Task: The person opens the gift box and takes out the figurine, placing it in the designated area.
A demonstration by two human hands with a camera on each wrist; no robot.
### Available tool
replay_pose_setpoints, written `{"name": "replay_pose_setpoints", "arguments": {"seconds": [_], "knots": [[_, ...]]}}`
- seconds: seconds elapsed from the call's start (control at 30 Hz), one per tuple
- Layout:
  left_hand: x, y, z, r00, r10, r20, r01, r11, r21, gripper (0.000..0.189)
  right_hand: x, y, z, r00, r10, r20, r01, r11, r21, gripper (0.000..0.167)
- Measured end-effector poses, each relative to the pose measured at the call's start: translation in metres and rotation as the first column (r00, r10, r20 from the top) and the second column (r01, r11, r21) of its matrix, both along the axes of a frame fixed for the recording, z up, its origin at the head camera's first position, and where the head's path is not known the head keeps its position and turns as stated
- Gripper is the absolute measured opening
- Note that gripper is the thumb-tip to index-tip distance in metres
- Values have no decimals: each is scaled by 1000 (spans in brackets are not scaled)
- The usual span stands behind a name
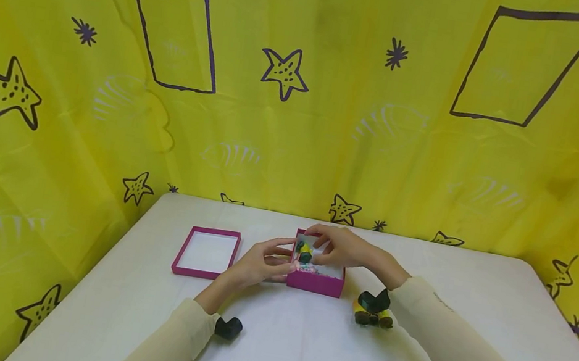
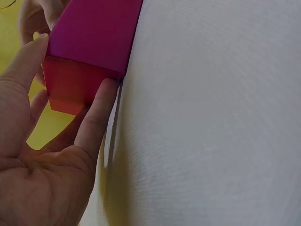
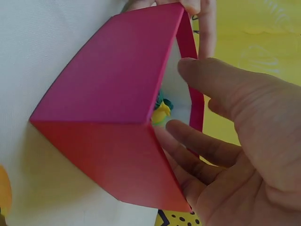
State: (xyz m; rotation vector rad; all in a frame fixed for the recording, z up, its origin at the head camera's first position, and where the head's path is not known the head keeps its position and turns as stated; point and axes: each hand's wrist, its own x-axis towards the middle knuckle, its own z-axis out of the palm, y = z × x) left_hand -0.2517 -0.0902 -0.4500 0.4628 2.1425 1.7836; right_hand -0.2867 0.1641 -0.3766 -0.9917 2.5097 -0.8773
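A magenta open box (image 1: 315, 283) stands on the white table, its inside pale. In it lies a small yellow and green toy (image 1: 305, 251), with small pink and teal bits (image 1: 306, 267) near the front wall. My left hand (image 1: 254, 264) touches the box's left side, fingers extended and spread, thumb at the top rim; the left wrist view shows a fingertip (image 2: 109, 84) at a lower corner. Over the right side reaches my right hand (image 1: 343, 248), its thumb and fingers apart. In the right wrist view some fingers dip inside beside the yellow and green toy (image 3: 161, 112), not gripping it.
Left of the box lies a shallow magenta lid (image 1: 203, 274), white inside up. Near my right forearm sits a yellow toy with dark wheels (image 1: 361, 313), partly covered by a dark wrist-worn piece (image 1: 374, 301). A yellow patterned curtain (image 1: 296, 138) hangs behind the table (image 1: 297, 356).
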Motion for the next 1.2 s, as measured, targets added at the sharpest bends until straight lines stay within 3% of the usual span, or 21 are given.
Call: {"name": "replay_pose_setpoints", "arguments": {"seconds": [0.47,0.83,1.2], "knots": [[-2,0,-2,1000,-24,-19,24,999,23,64,-4,-15,-7,1000,-25,11,24,993,119,64],[-2,-1,-2,1000,-19,-12,19,999,38,65,-5,-27,-10,997,-38,-64,50,978,202,60],[-1,0,0,1000,-14,-2,14,999,47,65,-9,-34,-14,993,-100,-65,111,974,198,58]]}}
